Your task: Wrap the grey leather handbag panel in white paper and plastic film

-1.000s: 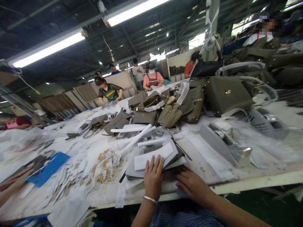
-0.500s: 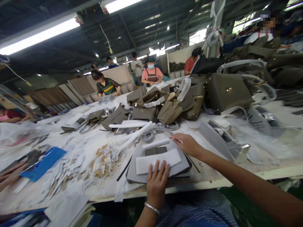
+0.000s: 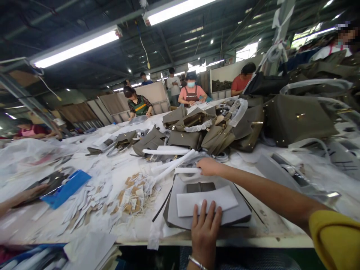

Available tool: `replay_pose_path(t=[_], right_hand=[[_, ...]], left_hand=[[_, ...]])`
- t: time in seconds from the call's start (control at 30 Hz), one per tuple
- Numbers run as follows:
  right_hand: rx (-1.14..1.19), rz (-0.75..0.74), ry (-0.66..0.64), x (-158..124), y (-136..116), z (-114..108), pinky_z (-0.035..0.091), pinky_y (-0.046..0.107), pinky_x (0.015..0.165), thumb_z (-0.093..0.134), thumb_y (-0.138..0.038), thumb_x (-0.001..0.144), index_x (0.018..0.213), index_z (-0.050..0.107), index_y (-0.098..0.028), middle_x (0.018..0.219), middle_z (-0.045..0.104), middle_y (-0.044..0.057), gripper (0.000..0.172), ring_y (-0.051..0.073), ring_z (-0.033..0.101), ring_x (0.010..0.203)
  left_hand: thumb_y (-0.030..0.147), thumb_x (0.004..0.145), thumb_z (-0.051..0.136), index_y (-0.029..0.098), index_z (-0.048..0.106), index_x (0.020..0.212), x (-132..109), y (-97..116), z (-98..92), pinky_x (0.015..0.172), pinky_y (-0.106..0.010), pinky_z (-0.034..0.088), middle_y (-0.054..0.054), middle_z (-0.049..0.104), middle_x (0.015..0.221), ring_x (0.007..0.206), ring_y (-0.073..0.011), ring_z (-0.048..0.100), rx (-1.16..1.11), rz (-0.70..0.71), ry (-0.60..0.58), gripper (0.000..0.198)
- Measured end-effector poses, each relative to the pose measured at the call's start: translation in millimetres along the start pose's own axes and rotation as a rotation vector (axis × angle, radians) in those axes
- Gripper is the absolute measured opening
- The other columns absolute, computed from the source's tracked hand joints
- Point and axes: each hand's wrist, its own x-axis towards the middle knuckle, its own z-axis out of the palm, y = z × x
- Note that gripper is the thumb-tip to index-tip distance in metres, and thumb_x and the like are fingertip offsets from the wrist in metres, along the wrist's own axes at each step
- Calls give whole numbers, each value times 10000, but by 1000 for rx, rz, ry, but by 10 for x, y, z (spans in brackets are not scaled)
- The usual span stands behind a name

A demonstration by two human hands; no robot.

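A handbag [image 3: 242, 218] lies flat in front of me, its face covered by grey sheeting, with a dark olive patch showing. A white foam sheet [image 3: 208, 201] rests across it. My left hand [image 3: 206, 221], a silver bangle at its wrist, lies on the foam's near edge, fingers spread and flat. At the bag's far edge, my right hand [image 3: 209, 166] is closed on the right end of a white foam strip [image 3: 188, 170] lying along the handle. Its fingertips are mostly hidden. Thin dark straps [image 3: 163, 204] stick out at the bag's sides.
Olive handbags [image 3: 184, 138] are heaped beyond, with larger ones [image 3: 298, 120] at right. Paper tags [image 3: 135, 193] and white slips [image 3: 87, 202] lie left. A co-worker's hand [image 3: 36, 190] is near a blue sheet [image 3: 67, 187]. Other people work across the table.
The view has swung left, so everything sits further right. My right hand has shifted a little leftward along the bag's far edge. My left hand stays flat on the foam sheet.
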Motion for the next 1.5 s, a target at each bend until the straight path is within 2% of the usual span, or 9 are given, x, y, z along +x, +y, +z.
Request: replay_pose_path(t=[0.13,0.3,0.4,0.47,0.6,0.87,1.1,1.4,1.5], right_hand=[[64,-57,73,276,-73,-516,449,211,739,639,-285,830,1003,730,-148,1001,702,58,238,178,637,879],[147,-133,370,750,-252,-801,381,263,1015,604,-275,888,1452,429,-153,1417,480,87,603,211,492,1237],[140,-199,414,566,-215,-630,388,289,1021,648,-284,861,1429,469,-153,1374,521,110,610,228,513,1224],[155,-132,227,255,-100,-402,436,259,901,554,-344,928,1174,673,-162,1097,676,77,328,192,616,1006],[86,144,5,-266,250,104,448,270,768,554,-359,916,819,732,-140,844,696,96,299,207,633,823],[224,454,46,-31,560,615,463,372,904,706,-365,783,1135,646,-87,1139,633,190,452,286,591,1051],[709,477,57,-43,650,625,480,244,657,719,-375,753,863,656,-95,791,654,51,308,131,589,695],[1252,273,163,-739,450,323,512,227,799,730,-443,782,1138,556,-119,1120,666,127,512,156,655,960],[1237,104,-36,-1101,349,184,500,210,693,685,-613,780,1233,553,-118,931,702,96,684,137,660,781]], left_hand=[[234,984,391,278,535,1358,-6,-1,-18,1244,-481,130,58,428,1486,1379,-237,403,-36,-17,-27,403],[217,980,391,261,509,1382,25,-10,-122,1236,-504,106,46,406,1499,1407,-242,358,-80,-15,-145,421],[227,978,403,261,516,1376,36,-1,-125,1235,-509,111,38,409,1499,1401,-246,368,-88,-44,-138,415],[234,977,414,264,535,1359,35,9,-108,1237,-505,118,36,425,1490,1390,-244,386,-82,-55,-102,402],[269,979,426,282,565,1328,33,12,-70,1240,-490,125,49,447,1474,1381,-232,401,-76,-61,-43,376],[257,995,359,269,538,1358,34,0,-67,1244,-469,135,58,398,1505,1397,-225,376,-86,-57,-58,405],[257,1004,322,278,501,1388,32,-56,-50,1183,-485,314,51,379,1518,1398,-239,374,-61,-11,-84,424],[234,976,435,267,435,1433,19,-98,-39,1146,-503,371,8,434,1486,1401,-250,371,-84,7,-136,458],[248,972,454,267,425,1440,14,-101,-36,1150,-504,362,1,442,1481,1401,-253,371,-85,16,-148,469]])
